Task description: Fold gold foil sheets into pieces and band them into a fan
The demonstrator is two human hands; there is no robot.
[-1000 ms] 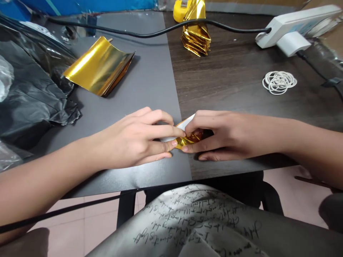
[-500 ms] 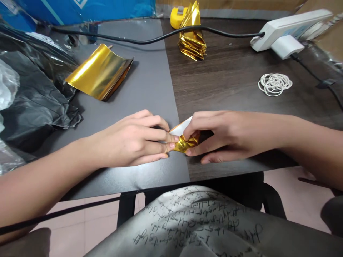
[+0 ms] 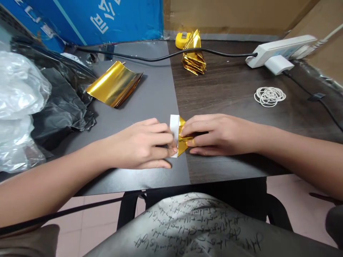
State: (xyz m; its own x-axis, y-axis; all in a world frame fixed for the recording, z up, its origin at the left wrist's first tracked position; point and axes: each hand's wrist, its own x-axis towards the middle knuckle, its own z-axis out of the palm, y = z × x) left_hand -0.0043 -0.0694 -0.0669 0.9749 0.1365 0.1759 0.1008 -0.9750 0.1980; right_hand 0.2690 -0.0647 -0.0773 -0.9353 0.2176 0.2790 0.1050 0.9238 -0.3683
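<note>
Between my two hands is a small folded piece of gold foil paper (image 3: 182,137) with a white back, its white part (image 3: 174,130) standing toward my left hand. My left hand (image 3: 142,144) pinches the white side between fingertips and thumb, at the edge of a grey mat (image 3: 152,92). My right hand (image 3: 214,135) holds the gold end with its fingers on the fold, above a dark wood tabletop (image 3: 227,87). Farther off lie a curled gold sheet stack (image 3: 115,84) on the mat and a pile of folded gold pieces (image 3: 193,57) at the back.
Crumpled black plastic (image 3: 63,101) and clear plastic (image 3: 18,85) bulge in on the left. A yellow tape measure (image 3: 183,40), white rubber bands (image 3: 269,96), a white power strip (image 3: 278,51) and a black cable (image 3: 166,59) lie on the table.
The folded paper has turned, and its white part now stands upright in the view between my hands. My head has tilted up, showing more of the back wall.
</note>
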